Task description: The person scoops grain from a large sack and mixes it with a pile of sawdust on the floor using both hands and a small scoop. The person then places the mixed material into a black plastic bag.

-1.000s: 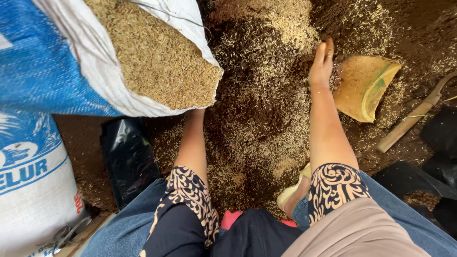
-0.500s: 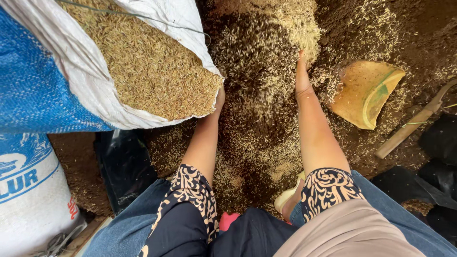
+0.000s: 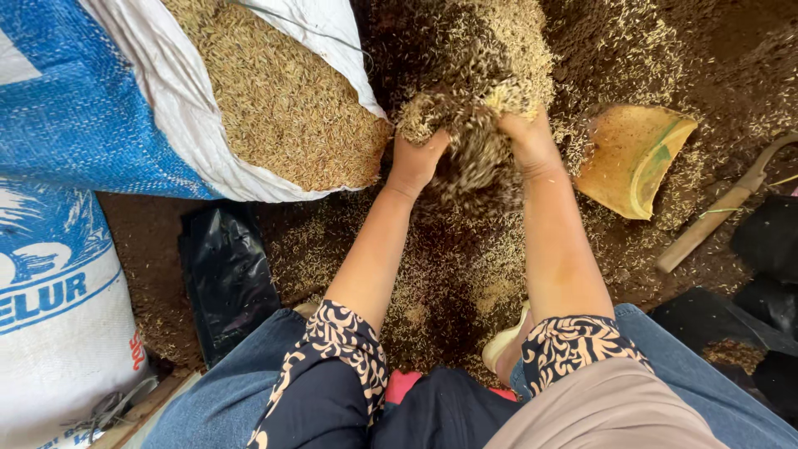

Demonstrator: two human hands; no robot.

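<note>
From where I sit, the heap of grain (image 3: pixel 470 137) is lifted off the floor between the two hands, in the middle of the scene toward the far side, just right of the open sack's mouth. The left hand (image 3: pixel 416 158) and the right hand (image 3: pixel 525 137) are cupped toward each other with palms facing in, fingers curled under and around the load, pressing it from both sides so the loose kernels stay bunched; some spill down through the gap between the wrists all the same. I read both hands as partly closed around the grain rather than clenched, though the fingertips are buried in it and I cannot see them clearly. The big sack (image 3: pixel 179 125), blue outside with a white lining, leans in from the far left with its mouth turned toward the hands and grain filling it to the lip, which sits just beside the left hand. The floor (image 3: pixel 465 249) beneath is dark and strewn with scattered kernels. To the right lies a yellow scoop (image 3: pixel 636 158) on its side, near the right hand but not touching it, and beyond it a wooden handle (image 3: pixel 715 220) angled across the right edge. A second white and blue sack (image 3: pixel 58 308) stands at the near left, with a black plastic bag (image 3: pixel 229 278) beside it. Nothing lies between the hands and the sack's mouth.
</note>
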